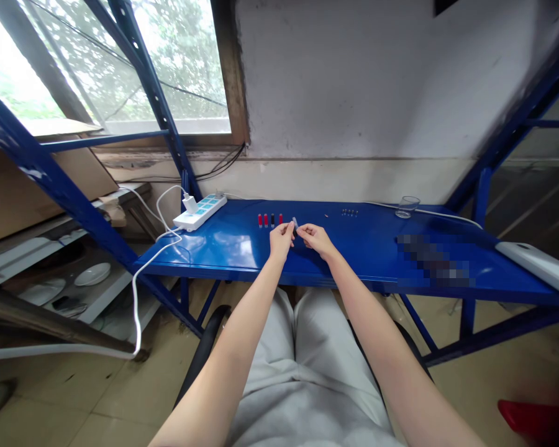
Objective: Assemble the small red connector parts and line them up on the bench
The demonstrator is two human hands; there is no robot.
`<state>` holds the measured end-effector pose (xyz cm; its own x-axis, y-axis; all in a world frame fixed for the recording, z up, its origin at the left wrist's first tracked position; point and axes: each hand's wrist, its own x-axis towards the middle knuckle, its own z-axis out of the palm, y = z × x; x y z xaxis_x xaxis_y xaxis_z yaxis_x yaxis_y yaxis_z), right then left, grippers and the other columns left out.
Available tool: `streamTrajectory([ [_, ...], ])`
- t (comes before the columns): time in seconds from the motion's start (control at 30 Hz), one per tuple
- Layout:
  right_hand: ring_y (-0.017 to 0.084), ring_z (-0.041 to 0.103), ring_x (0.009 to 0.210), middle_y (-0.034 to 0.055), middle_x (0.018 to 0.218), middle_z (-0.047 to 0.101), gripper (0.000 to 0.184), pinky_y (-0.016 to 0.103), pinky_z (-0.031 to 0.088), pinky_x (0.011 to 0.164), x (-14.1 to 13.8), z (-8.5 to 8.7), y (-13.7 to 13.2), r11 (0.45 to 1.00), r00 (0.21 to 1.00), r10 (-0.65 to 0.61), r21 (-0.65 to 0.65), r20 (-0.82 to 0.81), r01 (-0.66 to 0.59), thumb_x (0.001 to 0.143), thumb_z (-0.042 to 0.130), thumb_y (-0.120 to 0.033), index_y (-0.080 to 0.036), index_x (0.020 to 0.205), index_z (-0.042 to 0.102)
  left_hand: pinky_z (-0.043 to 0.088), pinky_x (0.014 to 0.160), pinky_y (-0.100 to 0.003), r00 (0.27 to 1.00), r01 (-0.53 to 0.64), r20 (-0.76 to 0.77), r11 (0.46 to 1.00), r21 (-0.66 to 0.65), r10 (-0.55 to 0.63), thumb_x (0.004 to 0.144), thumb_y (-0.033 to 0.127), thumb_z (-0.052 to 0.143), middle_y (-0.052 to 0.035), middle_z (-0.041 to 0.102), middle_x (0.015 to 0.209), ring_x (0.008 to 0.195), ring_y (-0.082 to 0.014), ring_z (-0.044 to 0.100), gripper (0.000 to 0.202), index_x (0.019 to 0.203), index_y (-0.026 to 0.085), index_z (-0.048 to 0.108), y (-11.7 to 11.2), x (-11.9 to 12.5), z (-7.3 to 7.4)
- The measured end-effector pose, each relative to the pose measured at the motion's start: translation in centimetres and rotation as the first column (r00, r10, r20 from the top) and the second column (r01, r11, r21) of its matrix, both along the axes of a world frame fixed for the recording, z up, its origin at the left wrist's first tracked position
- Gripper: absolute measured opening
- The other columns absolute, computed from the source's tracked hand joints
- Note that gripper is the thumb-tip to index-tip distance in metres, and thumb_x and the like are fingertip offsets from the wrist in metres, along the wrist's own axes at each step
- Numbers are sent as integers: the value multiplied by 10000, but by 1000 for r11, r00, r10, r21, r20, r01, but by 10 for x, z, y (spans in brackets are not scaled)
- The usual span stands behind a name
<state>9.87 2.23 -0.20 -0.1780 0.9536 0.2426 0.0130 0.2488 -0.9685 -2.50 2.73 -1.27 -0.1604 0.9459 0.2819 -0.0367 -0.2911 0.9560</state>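
Both my hands meet over the middle of a blue metal table (242, 245). My left hand (281, 238) is closed in a pinch on a small clear tube-like part (295, 221). My right hand (315, 238) is closed too, its fingertips touching the same small part from the right. Just behind the hands stands a short row of small red and black pieces (270, 220). A cluster of tiny dark parts (349, 212) lies farther right.
A white power strip (200, 211) with a plugged charger and white cable lies at the table's left. A clear glass (407, 206) stands at the back right, a white device (538, 264) at the far right edge. Blue shelving frames both sides; cardboard and plates sit left.
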Motion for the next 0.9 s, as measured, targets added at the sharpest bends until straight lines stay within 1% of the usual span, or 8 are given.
streamTrajectory([
  [0.17,42,283,412,-85,485,352,438,207,214,398,-1,-1,-1,996,997,75,-39,5,-75,593,670,-569,-173,729,538,307,383,-195,999,0,-41,1000,5,0,753,481,551,42,455,462,352,-49,381,355,752,146,667,-1,0,-1],
  [0.23,44,290,424,-81,493,366,440,207,229,407,-1,0,-2,997,997,65,-30,33,-64,593,664,-573,-170,722,541,303,386,-198,998,0,-56,1000,7,0,759,478,541,36,474,468,354,-51,380,358,761,148,678,-1,0,-1],
  [0.43,67,367,491,-44,553,456,446,215,312,447,-1,3,-3,1000,994,-19,22,104,17,577,658,-586,-169,699,555,300,392,-202,998,18,-56,1000,7,-18,775,453,528,28,512,494,355,-51,371,350,832,154,702,-2,1,0],
  [0.6,77,394,515,-30,580,482,450,219,328,454,-1,3,-4,999,995,-26,32,101,22,572,658,-589,-169,697,556,290,381,-200,998,51,-32,999,2,-51,774,436,533,25,516,499,351,-49,368,346,849,146,706,-1,1,-1],
  [0.77,77,391,517,-30,577,480,446,218,333,453,-1,4,-4,999,994,-28,45,105,24,580,653,-590,-170,689,551,296,387,-199,999,44,-27,999,-7,-44,769,430,538,25,512,488,358,-53,374,339,840,144,706,0,1,-3],
  [0.9,80,401,527,-25,595,489,449,219,335,457,-1,2,-2,999,994,-22,48,102,17,575,659,-584,-167,701,550,300,391,-203,999,42,-21,999,-15,-43,768,409,536,24,520,492,360,-54,373,314,809,147,704,-1,0,-2],
])
